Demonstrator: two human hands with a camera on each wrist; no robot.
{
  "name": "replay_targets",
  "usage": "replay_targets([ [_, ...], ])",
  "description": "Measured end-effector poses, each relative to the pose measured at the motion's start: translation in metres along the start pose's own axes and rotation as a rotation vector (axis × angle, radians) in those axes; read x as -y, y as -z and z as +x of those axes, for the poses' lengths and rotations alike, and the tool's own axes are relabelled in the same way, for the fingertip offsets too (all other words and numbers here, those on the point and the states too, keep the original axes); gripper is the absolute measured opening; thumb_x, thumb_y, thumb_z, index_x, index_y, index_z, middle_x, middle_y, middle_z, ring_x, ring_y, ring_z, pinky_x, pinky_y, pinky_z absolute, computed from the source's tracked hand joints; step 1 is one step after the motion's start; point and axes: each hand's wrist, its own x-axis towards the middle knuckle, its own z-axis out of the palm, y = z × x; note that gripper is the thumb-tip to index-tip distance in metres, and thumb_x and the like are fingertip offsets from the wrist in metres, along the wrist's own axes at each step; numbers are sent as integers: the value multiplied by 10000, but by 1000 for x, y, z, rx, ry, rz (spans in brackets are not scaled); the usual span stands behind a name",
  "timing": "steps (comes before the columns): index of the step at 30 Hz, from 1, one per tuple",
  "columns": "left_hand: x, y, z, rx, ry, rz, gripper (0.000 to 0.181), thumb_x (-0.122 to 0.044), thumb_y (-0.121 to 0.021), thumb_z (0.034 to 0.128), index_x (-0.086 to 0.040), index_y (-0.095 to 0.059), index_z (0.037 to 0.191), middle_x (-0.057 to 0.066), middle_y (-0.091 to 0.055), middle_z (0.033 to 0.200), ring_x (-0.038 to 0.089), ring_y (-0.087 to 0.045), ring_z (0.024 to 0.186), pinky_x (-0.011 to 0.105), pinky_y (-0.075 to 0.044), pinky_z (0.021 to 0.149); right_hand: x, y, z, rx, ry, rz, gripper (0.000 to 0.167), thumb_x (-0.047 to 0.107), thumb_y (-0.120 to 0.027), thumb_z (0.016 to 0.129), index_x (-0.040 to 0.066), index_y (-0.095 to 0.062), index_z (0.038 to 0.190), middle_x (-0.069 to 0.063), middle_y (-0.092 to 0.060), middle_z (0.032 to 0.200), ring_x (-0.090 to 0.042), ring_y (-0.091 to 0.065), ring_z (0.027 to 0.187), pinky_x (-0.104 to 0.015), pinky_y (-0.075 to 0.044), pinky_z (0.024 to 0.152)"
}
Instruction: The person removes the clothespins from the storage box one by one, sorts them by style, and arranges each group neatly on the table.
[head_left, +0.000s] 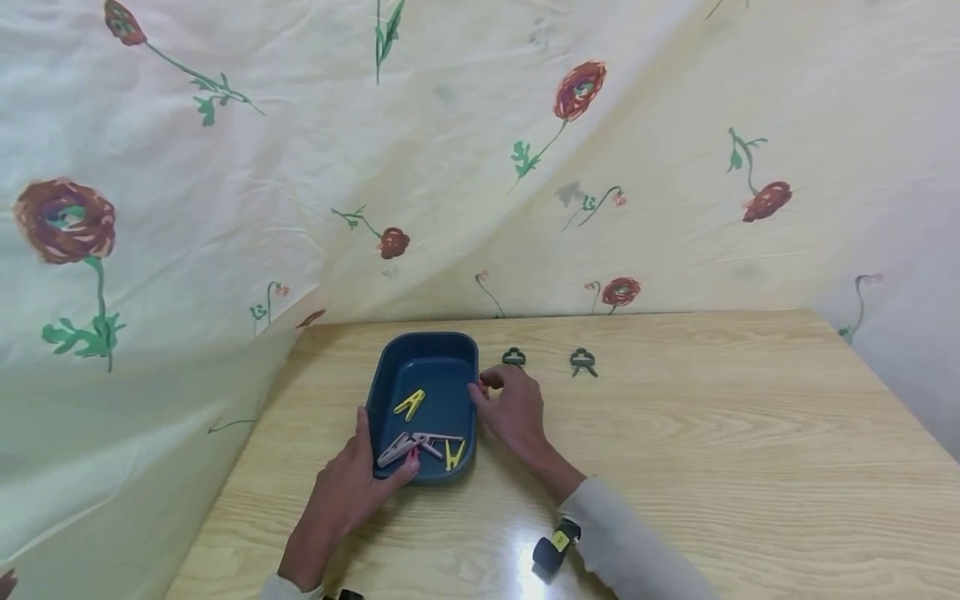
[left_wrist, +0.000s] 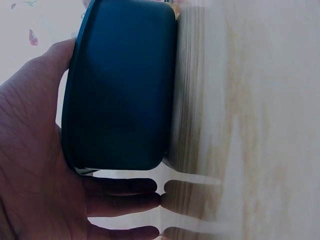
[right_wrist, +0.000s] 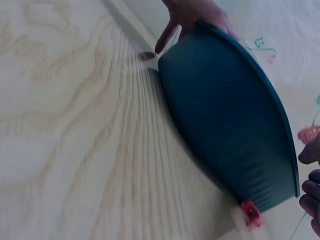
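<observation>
A dark blue tray (head_left: 423,336) stands on the table, with yellow clothespins (head_left: 409,404), pale pink clothespins (head_left: 395,450) and a bit of red near the left thumb inside it. My left hand (head_left: 348,487) holds the tray's near left corner, thumb over the rim. The left wrist view shows its other fingers straight beside the tray wall (left_wrist: 120,90). By the tray's right rim, my right hand (head_left: 513,408) hovers with fingers loosely bent. A small red clip (right_wrist: 251,214) lies beside the tray at table level, apart from the right fingers in the right wrist view.
Behind the right hand, a dark green clip (head_left: 513,357) lies on the wooden table (head_left: 712,442). Another dark green clip (head_left: 582,362) is farther right. A flowered cloth (head_left: 465,167) hangs along the table's back and left sides.
</observation>
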Motion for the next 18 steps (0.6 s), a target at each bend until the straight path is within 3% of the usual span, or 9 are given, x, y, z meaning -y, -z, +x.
replay_targets([
  [6,0,1,1,13,9,5,1228,-802,-540,818,-53,51,1592,271,-271,1579,480,-417,1346,633,-369,1030,19,-9,0,39,9,-36,213,237,-791,853,67,-749,974,-51,-711,916,-205,-655,854,-425,-488,819],
  [11,0,5,2,6,-5,17,1208,-787,-537,832,-46,41,1591,276,-302,1563,478,-443,1326,631,-383,1016,39,-18,2,68,93,-54,213,255,-780,862,85,-744,984,-40,-718,945,-199,-650,881,-416,-484,845],
  [18,0,7,3,-6,-24,27,1193,-768,-540,847,-29,32,1589,289,-355,1527,452,-500,1274,617,-419,982,57,-31,4,202,166,-95,204,258,-759,880,88,-757,993,-36,-724,963,-191,-655,912,-417,-485,867],
])
